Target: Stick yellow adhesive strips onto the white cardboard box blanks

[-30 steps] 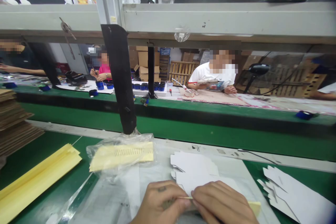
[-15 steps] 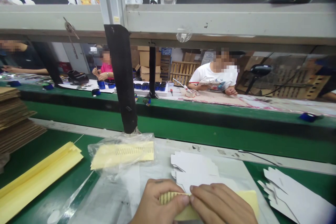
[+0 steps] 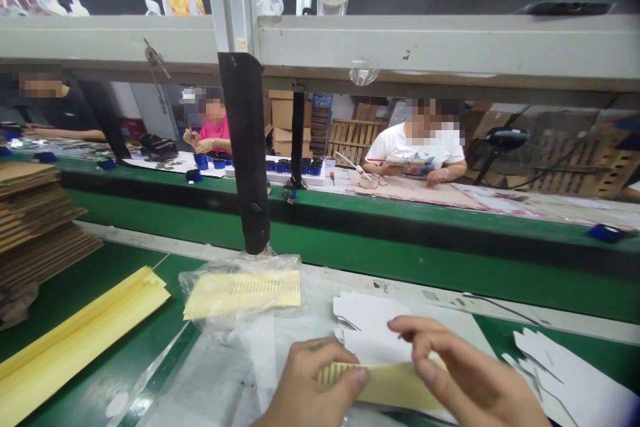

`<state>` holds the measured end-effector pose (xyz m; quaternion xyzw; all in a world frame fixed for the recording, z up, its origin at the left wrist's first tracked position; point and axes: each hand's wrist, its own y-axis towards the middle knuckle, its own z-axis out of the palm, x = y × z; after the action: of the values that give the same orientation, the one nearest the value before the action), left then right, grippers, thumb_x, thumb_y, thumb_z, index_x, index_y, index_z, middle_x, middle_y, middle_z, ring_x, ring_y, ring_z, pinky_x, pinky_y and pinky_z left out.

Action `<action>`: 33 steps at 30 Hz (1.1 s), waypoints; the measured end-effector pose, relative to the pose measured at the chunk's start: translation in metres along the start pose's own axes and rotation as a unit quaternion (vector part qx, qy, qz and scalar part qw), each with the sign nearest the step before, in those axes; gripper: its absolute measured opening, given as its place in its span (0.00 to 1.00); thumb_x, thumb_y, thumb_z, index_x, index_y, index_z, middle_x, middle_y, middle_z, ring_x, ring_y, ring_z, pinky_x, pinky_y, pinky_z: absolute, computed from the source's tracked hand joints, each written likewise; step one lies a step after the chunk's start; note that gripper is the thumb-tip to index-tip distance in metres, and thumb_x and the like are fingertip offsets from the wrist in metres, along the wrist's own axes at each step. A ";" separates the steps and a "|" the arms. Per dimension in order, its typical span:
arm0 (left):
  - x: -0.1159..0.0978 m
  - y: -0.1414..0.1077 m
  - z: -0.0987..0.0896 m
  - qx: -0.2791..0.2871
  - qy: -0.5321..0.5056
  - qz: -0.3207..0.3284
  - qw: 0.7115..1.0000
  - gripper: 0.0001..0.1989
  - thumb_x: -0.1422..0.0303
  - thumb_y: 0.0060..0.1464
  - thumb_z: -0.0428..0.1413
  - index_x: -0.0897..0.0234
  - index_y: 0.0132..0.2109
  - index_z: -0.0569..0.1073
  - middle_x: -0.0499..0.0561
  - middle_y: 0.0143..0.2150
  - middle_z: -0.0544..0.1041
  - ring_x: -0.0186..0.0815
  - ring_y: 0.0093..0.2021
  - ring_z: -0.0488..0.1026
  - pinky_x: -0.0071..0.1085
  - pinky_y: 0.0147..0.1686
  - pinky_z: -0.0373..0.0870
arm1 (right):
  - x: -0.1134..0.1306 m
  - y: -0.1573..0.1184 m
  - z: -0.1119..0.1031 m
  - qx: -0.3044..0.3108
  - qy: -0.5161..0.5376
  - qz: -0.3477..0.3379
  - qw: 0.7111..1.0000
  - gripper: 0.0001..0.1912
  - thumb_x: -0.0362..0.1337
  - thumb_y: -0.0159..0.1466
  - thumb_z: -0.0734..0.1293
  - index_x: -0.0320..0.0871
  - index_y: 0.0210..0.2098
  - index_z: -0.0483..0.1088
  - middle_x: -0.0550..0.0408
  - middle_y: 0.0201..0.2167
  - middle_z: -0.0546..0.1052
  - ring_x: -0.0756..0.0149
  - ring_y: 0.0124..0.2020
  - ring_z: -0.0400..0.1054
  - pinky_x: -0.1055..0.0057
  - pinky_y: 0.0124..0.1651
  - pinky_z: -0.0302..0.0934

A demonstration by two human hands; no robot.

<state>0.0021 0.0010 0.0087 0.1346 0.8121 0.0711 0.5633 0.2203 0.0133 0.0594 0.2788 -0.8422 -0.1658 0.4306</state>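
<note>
My left hand (image 3: 317,383) grips a yellow printed paper sheet (image 3: 395,383) near its left end, thumb on the near side. Dark printed stripes show beside the thumb. My right hand (image 3: 460,367) hovers over the sheet's right end, its fingers apart and partly hiding that end; whether it touches the paper I cannot tell. Just behind the hands lie flat white box blanks (image 3: 373,313). Farther left, a clear plastic bag (image 3: 240,290) covers more yellow printed sheets (image 3: 210,293).
Long yellow sheets (image 3: 90,327) lie at left, by a stack of cardboard (image 3: 40,213). More white blanks (image 3: 575,373) lie at right. A black-wrapped post (image 3: 247,153) rises to an overhead shelf (image 3: 425,47). Beyond the green belt (image 3: 380,247), several people work at another bench.
My right hand has come away from the left thumb, shifting right and lifting with its fingers spread. The left hand keeps hold of the yellow sheet. The whole view has shifted slightly.
</note>
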 end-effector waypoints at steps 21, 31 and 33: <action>0.036 0.007 0.018 0.048 0.077 0.298 0.950 0.20 0.56 0.67 0.48 0.61 0.35 0.79 0.48 0.37 0.84 0.32 0.43 0.81 0.23 0.52 0.71 | -0.061 0.077 0.058 0.202 0.104 0.254 0.940 0.10 0.44 0.52 0.66 0.44 0.24 0.73 0.38 0.59 0.71 0.46 0.68 0.53 0.53 0.63 0.50; 0.026 0.012 0.018 -0.021 0.067 0.351 0.934 0.20 0.59 0.67 0.49 0.63 0.31 0.75 0.48 0.33 0.83 0.32 0.37 0.82 0.20 0.47 0.73 | -0.064 0.074 0.061 0.176 0.114 0.260 0.942 0.12 0.46 0.51 0.66 0.42 0.23 0.73 0.35 0.57 0.73 0.44 0.60 0.64 0.55 0.60 0.54; 0.027 0.013 0.018 -0.025 0.068 0.354 0.932 0.19 0.59 0.67 0.50 0.64 0.32 0.75 0.48 0.34 0.83 0.31 0.37 0.82 0.19 0.49 0.72 | -0.065 0.074 0.062 0.171 0.117 0.259 0.943 0.13 0.46 0.51 0.66 0.42 0.23 0.73 0.35 0.56 0.73 0.44 0.59 0.65 0.55 0.59 0.55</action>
<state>0.0117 0.0202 -0.0181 0.3944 0.7463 0.2950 0.4477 0.1758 0.1137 0.0210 0.1378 -0.8450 0.1317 0.4996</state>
